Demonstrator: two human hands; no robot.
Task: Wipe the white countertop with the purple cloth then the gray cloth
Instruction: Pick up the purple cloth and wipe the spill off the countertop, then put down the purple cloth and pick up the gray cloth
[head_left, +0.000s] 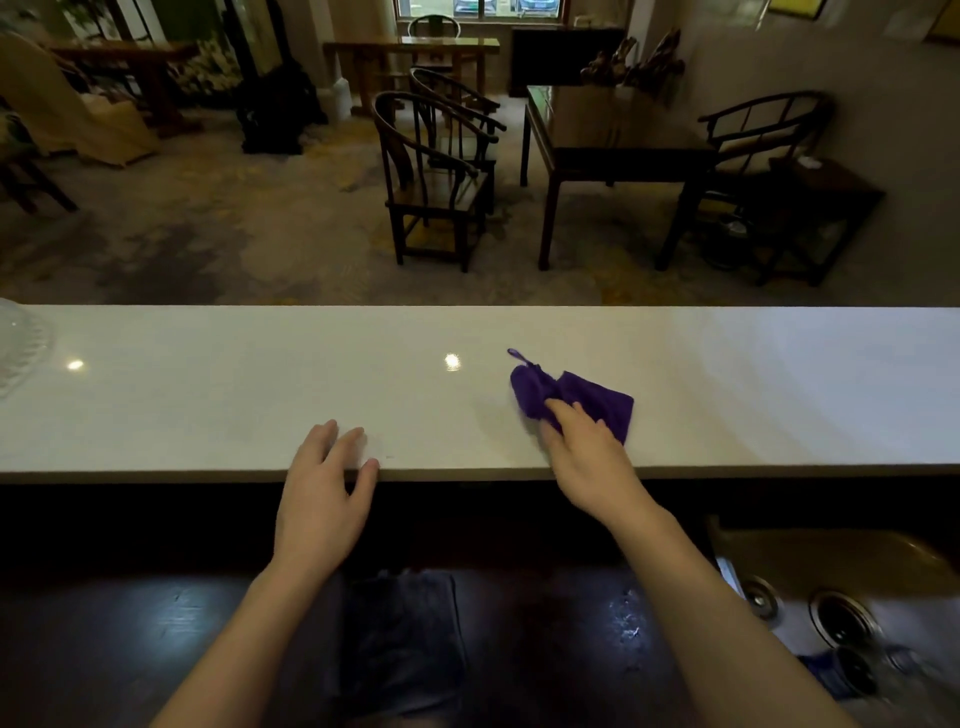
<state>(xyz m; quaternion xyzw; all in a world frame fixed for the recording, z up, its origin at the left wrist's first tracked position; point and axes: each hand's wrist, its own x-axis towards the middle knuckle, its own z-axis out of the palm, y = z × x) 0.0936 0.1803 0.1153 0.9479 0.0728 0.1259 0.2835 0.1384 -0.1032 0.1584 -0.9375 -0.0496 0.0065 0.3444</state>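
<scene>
The white countertop (208, 395) runs across the whole view as a long, narrow bar. A crumpled purple cloth (576, 395) with a small hanging loop lies on it right of centre. My right hand (582, 447) presses down on the cloth's near edge, fingers spread over it. My left hand (327, 483) rests at the counter's front edge, fingers apart and holding nothing. A gray cloth (400, 639) lies flat on the lower dark worktop between my forearms.
A sink (841, 597) with drains sits at the lower right beside the dark worktop (130, 639). A clear glass dish (21, 348) stands at the counter's far left. Beyond the counter are wooden chairs (436, 176) and a dark table (613, 135) on a carpeted floor.
</scene>
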